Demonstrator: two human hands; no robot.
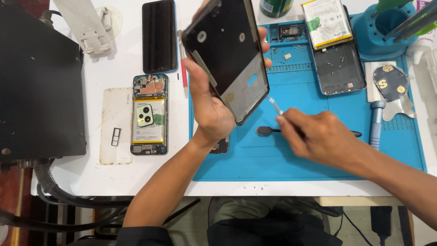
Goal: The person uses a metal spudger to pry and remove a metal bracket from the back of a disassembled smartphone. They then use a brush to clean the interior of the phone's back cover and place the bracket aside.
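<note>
My left hand (207, 102) grips a dark phone frame (227, 52) and holds it tilted above the blue work mat (300, 155), inner side facing me. To its lower right, my right hand (318, 136) pinches metal tweezers (275, 105) whose tip points up toward the frame's lower edge. A black spudger (266, 131) lies on the mat just under my right hand.
An opened phone with its battery showing (149, 115) lies on the white table, a black phone (159, 35) above it. Another open phone shell (339, 66) with a loose battery (327, 23) sits on the mat. A black box (38, 86) fills the left side; a blue tool holder (387, 27) stands right.
</note>
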